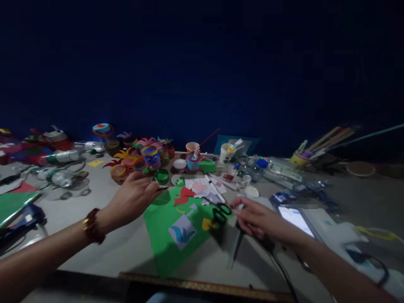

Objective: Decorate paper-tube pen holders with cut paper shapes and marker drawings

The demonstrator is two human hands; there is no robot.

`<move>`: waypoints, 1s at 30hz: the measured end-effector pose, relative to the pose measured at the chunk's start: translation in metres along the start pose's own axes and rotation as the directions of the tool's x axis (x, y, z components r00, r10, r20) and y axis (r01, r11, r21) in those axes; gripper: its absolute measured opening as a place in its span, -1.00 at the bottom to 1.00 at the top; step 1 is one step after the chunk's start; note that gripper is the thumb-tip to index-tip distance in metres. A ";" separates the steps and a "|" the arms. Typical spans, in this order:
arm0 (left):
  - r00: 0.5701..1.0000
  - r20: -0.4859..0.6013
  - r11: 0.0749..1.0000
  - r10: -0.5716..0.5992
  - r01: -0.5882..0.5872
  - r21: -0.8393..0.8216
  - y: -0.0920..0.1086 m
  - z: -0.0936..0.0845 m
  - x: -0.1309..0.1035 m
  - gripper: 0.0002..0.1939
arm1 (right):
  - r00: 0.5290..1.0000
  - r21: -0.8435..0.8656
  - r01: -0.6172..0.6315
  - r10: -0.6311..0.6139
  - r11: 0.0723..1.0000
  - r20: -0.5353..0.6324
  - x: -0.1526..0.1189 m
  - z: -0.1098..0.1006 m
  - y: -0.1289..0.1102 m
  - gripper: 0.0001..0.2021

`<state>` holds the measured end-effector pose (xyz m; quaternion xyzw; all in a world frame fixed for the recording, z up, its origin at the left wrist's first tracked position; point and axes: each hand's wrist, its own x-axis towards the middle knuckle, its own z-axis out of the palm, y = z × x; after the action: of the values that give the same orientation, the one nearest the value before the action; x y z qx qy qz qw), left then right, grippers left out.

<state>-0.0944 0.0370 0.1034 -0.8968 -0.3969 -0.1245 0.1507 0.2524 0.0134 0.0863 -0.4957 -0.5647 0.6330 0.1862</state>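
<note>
My left hand [137,198] is closed above the left edge of a green paper sheet [164,240], beside an open pot of green paint [162,176]. A thin dark tip pokes out from its fingers, too small to name. On the right, my right hand [257,219] has its fingers curled together; whatever they hold is hidden. Black-handled scissors [221,212] lie just left of its fingertips. A blurred dark tapering object [237,246] shows below that hand. Red paper scraps [184,195] and a lilac square with blue leaf shapes [182,231] rest on the green paper.
Painted face cups [150,158] crowd the back left. Clear plastic bottles [58,176] lie at left. A white marker [215,189] lies on paper scraps. A lit phone [296,219] and a cup of sticks [301,158] are at right. A black cable [282,271] crosses the front edge.
</note>
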 end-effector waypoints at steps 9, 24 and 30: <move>0.990 0.144 0.999 0.002 0.005 -0.049 0.035 0.098 0.120 -0.81 | 0.871 0.171 0.445 -0.380 0.879 -0.312 0.015 0.016 -0.032 -0.58; 1.000 -0.025 0.923 0.011 -0.019 -0.384 0.081 0.063 -0.084 -0.68 | 0.964 0.629 0.261 -0.160 0.733 -0.214 -0.010 0.041 0.041 -0.70; 0.990 0.139 0.913 -0.026 0.080 -0.399 0.111 0.077 -0.105 -0.45 | 0.960 0.216 0.270 -0.243 0.938 -0.140 0.029 0.076 0.041 -0.63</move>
<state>-0.0717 -0.0763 -0.0233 -0.9036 -0.3959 -0.1489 -0.0674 0.1894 -0.0155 0.0272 -0.4270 -0.5349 0.6366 0.3553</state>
